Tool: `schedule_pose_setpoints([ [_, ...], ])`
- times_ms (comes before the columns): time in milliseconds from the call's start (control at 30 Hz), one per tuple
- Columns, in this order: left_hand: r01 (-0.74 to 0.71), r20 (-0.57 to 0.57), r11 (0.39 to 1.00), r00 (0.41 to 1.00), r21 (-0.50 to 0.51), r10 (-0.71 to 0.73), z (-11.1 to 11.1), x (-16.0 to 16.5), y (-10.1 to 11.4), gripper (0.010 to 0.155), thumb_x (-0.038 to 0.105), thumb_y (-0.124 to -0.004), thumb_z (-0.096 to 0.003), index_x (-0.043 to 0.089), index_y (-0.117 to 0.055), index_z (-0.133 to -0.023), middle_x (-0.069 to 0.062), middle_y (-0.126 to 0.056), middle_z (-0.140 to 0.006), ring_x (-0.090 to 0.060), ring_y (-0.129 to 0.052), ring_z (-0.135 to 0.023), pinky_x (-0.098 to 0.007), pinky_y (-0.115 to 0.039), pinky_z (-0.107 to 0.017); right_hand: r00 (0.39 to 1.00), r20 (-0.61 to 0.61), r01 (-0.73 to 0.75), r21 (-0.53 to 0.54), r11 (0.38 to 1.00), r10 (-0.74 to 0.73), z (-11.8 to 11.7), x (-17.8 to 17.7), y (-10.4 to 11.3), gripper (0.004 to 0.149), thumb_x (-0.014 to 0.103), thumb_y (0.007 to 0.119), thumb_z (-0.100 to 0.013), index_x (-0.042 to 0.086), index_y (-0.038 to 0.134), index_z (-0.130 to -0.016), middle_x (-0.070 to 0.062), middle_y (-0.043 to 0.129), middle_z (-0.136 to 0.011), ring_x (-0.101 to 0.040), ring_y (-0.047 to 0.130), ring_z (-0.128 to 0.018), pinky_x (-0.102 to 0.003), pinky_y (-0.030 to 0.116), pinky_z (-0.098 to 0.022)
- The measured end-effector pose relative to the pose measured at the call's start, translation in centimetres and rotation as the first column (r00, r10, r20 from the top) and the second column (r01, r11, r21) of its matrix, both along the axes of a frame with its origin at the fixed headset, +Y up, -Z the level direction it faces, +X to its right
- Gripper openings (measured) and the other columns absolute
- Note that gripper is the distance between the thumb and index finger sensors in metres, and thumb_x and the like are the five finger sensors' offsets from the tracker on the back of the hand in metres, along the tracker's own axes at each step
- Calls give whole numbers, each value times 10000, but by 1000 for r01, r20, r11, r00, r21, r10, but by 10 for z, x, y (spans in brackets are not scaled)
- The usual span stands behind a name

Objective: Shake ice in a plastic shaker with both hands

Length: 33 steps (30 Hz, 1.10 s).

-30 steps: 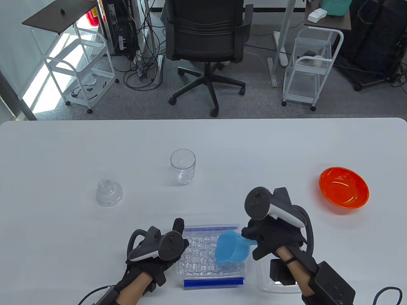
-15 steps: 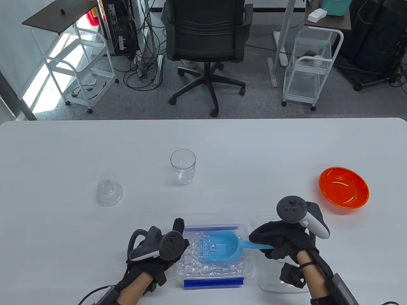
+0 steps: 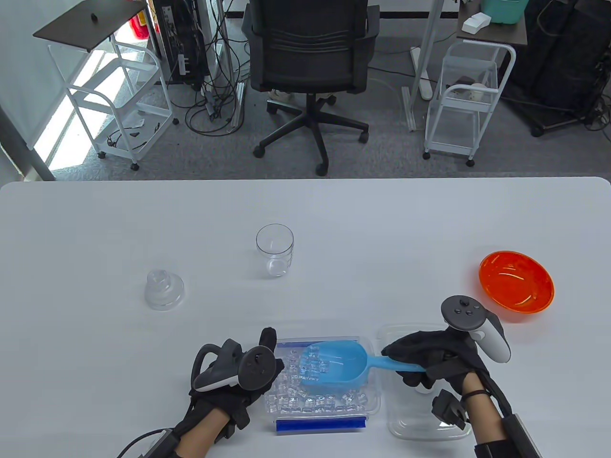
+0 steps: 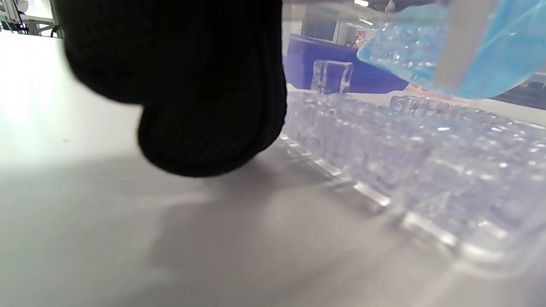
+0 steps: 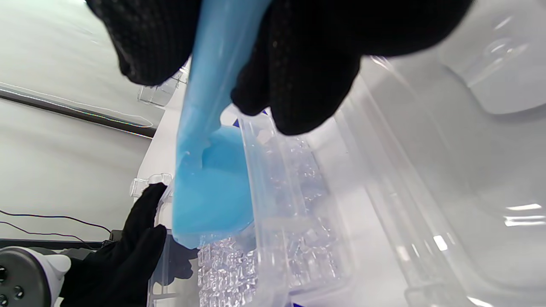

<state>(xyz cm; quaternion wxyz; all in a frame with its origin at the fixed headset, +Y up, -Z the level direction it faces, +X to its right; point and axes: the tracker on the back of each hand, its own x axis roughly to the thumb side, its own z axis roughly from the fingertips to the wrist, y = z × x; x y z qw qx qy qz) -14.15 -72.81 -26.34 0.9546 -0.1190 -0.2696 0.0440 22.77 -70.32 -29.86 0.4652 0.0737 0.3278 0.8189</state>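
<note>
Table view, looking down: we see a white table [image 3: 95, 229] with rounded far corners. Near its front edge stands a clear ice container [image 3: 374, 405] full of ice cubes [image 3: 305, 403]. Our right hand [image 3: 429, 360] curls its fingers round the handle of a blue scoop [image 3: 336, 365], whose bowl sits over the container with cubes in it. Our left hand [image 3: 234, 381] rests against the container's left wall; we cannot tell how its fingers lie. A clear lid [image 3: 410, 424] lies just right of the container, under our right wrist. Farther back, the open plastic shaker cup [image 3: 274, 250] stands upright near the middle, its clear shaker top [image 3: 163, 288] well apart to the left. An orange bowl [image 3: 516, 286] sits at the right. Beyond the table we see grey carpet, a black office chair [image 3: 308, 57], two white wire carts [image 3: 470, 95] and tangled cables [image 3: 210, 105].
</note>
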Motion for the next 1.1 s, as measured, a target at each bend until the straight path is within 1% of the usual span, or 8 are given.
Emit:
schedule_pose_setpoints([
  [100,-6,-2,1000,1000,-3,6,0,0,0,695,424,-412,-651,-65,-197,-1096,-221,-960,-743,-281,-1045,-439,-317,-868,-295,1000,-3,5,-7,1000,-5,-4,2,11,524,384,777,-509,13,891,-861,-105,943,-438,-256,991,-273,-328,852,-156],
  [233,-8,-2,1000,1000,-5,8,0,0,0,694,424,-412,-651,-63,-196,-1096,-220,-960,-743,-279,-1045,-440,-316,-869,-295,1000,-9,-10,12,1000,11,-9,0,27,523,381,779,-510,10,894,-860,-109,944,-437,-258,991,-271,-329,852,-154],
  [433,-7,-2,1000,1000,-6,7,-1,0,0,695,424,-412,-651,-64,-196,-1096,-222,-960,-743,-280,-1045,-440,-317,-869,-295,999,30,8,48,999,-9,-17,-4,49,523,380,778,-512,7,894,-860,-109,946,-437,-257,994,-269,-326,854,-150],
  [567,-10,-1,1000,1000,-10,10,-1,-1,0,696,424,-415,-652,-65,-196,-1096,-223,-960,-745,-283,-1045,-441,-318,-868,-296,992,125,-12,117,993,-3,-29,-11,68,522,383,774,-515,9,895,-858,-103,947,-433,-249,996,-264,-318,856,-147],
  [633,-8,0,1000,1000,-11,8,-1,-1,0,696,425,-414,-652,-65,-196,-1096,-223,-960,-744,-282,-1045,-441,-317,-869,-296,986,165,-14,132,991,-8,-34,-14,73,523,385,771,-517,9,893,-859,-99,948,-433,-244,996,-264,-313,857,-146],
  [800,-13,-3,1000,1000,-11,13,-1,-1,-1,696,426,-415,-652,-63,-197,-1097,-222,-960,-745,-283,-1045,-442,-317,-869,-297,956,292,-38,196,980,-21,-48,-26,88,521,393,762,-523,18,890,-861,-87,948,-434,-230,1000,-264,-300,862,-145],
  [900,-9,-1,1000,1000,-12,9,-1,-1,0,695,423,-418,-652,-64,-200,-1096,-226,-961,-745,-283,-1046,-442,-318,-870,-297,929,369,-67,208,976,-14,-57,-35,98,522,395,757,-528,18,885,-866,-84,946,-442,-226,1001,-272,-297,864,-150],
  [1100,-7,2,1000,1000,-11,7,-2,-1,0,695,424,-418,-652,-64,-202,-1097,-227,-962,-747,-284,-1046,-446,-317,-870,-299,908,415,-171,255,952,52,-74,-65,112,520,403,747,-533,32,877,-874,-74,944,-451,-217,1001,-282,-288,866,-158],
])
